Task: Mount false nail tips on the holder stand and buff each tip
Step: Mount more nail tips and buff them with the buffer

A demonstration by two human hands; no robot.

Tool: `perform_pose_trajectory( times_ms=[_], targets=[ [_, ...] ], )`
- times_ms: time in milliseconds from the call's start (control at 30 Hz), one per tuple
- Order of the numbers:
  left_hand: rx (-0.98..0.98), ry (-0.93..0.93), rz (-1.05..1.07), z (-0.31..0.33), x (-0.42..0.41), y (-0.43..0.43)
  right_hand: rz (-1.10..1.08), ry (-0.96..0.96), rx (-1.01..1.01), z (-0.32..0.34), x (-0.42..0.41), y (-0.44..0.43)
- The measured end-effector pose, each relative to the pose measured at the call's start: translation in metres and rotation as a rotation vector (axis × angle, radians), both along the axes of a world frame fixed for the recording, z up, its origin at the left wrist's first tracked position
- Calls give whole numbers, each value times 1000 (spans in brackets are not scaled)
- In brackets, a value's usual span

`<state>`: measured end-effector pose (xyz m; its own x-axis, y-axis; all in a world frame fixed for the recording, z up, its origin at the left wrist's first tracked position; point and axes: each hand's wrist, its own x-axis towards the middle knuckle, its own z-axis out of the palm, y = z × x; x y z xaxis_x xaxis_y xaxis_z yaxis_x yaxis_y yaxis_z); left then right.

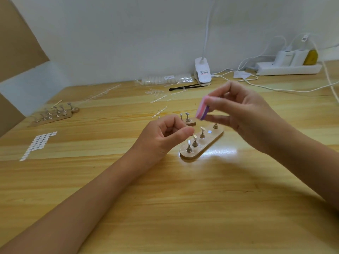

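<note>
A wooden oval holder stand lies mid-table and carries several metal pegs, some topped with clear nail tips. My right hand hovers above the stand's far end and grips a pink and purple buffer block between thumb and fingers. My left hand is curled just left of the stand. Its thumb is pressed to the forefinger beside the tip on the second peg. Nothing shows between those fingers. A smaller wooden piece with two pegs sits just behind.
Another peg stand and a sheet of white sticky dots lie at the left. Bags of clear nail tips, a black tool, a clip lamp, a power strip and cables line the back wall.
</note>
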<state>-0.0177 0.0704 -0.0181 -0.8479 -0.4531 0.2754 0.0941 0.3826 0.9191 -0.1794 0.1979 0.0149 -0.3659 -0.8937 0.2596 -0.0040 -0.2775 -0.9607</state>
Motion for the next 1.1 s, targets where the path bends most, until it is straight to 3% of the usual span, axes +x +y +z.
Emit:
perform_pose_trajectory(
  times_ms=[100, 133, 233, 300, 367, 433, 533, 600, 667, 767, 1100],
  targets=[
    [-10, -10, -4, -1, 0, 1, -165, 93, 50, 4, -23, 2],
    [-10, -10, 0, 0, 0, 0, -262, 252, 88, 4, -32, 4],
    [5, 0, 25, 3, 1, -1, -565, 967, 268, -9, -64, 5],
    [36, 1, 39, 3, 1, -1, -608, 1178, 468, -18, -80, 5],
    [48, -4, 33, 4, 1, -1, -560, 1167, 699, -23, -90, 5],
    [43, -19, 20, 3, 1, -1, -555, 1177, 745, -29, -92, 3],
    [53, -39, -1, 1, 1, -3, -550, 1121, 339, -23, -72, 4],
    [54, -55, -12, 1, 1, -2, -361, 1018, 135, -13, -45, 4],
    [48, -64, -20, 2, 0, -1, -189, 1050, 29, -10, -18, 3],
    [48, -49, -58, 2, 1, 0, -90, 1082, -46, -11, 7, 0],
    [14, -51, -80, 0, 1, 0, -105, 1030, -73, -10, 11, 3]
  ],
)
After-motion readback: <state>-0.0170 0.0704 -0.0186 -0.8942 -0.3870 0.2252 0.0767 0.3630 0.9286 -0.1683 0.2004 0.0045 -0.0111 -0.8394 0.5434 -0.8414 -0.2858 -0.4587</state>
